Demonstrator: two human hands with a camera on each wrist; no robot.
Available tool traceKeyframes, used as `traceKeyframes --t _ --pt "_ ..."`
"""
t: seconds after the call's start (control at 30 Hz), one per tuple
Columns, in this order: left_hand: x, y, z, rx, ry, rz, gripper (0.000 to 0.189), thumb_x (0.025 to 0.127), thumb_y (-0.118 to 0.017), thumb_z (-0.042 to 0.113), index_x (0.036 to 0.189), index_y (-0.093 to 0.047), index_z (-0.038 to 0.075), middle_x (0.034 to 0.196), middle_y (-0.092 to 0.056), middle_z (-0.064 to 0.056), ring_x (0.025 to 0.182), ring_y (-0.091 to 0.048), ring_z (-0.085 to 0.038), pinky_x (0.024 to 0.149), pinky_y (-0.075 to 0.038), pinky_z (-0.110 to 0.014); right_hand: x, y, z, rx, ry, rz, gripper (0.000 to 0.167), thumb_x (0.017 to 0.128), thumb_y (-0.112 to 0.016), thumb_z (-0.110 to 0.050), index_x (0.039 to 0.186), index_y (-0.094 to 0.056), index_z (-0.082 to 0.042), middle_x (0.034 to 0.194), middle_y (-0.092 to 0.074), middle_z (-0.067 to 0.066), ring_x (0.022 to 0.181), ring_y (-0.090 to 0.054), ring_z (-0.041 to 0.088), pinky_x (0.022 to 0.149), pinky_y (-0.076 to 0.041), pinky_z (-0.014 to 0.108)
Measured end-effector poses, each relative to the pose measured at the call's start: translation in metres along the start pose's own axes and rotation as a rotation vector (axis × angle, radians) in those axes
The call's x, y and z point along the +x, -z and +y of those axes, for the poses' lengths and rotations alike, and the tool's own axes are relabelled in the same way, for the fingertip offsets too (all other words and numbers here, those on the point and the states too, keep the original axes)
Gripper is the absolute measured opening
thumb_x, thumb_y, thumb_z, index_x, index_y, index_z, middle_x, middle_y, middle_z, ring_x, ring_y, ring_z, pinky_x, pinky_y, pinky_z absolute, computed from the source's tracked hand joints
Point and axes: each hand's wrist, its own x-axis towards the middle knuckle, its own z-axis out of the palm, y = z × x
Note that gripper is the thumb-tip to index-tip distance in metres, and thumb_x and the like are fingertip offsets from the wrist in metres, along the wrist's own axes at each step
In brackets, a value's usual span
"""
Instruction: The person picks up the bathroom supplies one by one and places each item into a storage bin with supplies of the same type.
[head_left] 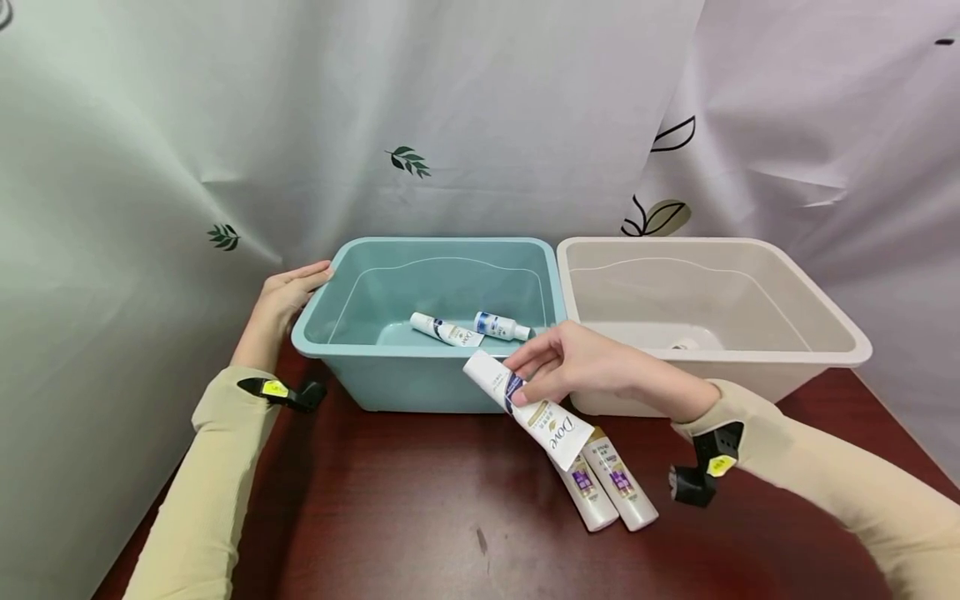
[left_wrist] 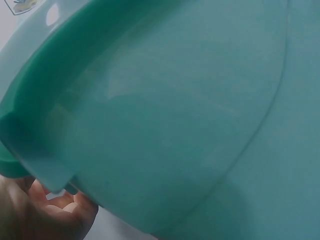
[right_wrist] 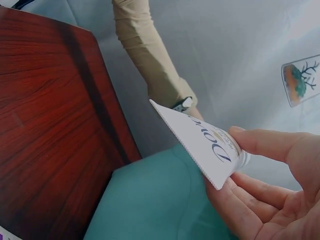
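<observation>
My right hand (head_left: 573, 362) pinches a white Dove tube (head_left: 532, 410) between thumb and fingers, tilted in front of the teal bin's near rim. In the right wrist view the tube's flat crimped end (right_wrist: 200, 145) points away from the fingers. At the far left, my left hand (head_left: 288, 296) holds the rim of the teal bin (head_left: 431, 382); the left wrist view has its fingers (left_wrist: 82, 210) curled below the edge. Inside that bin lie another Dove tube (head_left: 447, 331) and a small blue-and-white bottle (head_left: 501, 326).
A beige bin (head_left: 712, 357) stands against the teal one on the right, with a mostly hidden white item (head_left: 685, 344) inside. Two white bottles with purple labels (head_left: 619, 482) (head_left: 588, 493) lie on the dark red table (head_left: 390, 500). A patterned curtain (head_left: 480, 108) hangs behind.
</observation>
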Motion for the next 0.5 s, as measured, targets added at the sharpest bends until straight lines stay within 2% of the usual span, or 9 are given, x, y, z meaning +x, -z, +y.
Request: traceKeyframes --t 0.5 --pt "0.002 0.000 0.000 -0.022 -0.007 0.004 0.066 0.085 -0.071 0.038 0.144 -0.046 0.020 0.153 -0.038 -0.006 0.092 -0.055 -0.003 0.064 -0.051 -0.012 0.006 0.006 -0.014 -0.015 -0.024 -0.015 0.045 0.079 -0.076 -0.012 0.121 -0.064 0.002 0.102 -0.071 0.010 0.082 -0.067 0.010 0.067 -0.055 0.026"
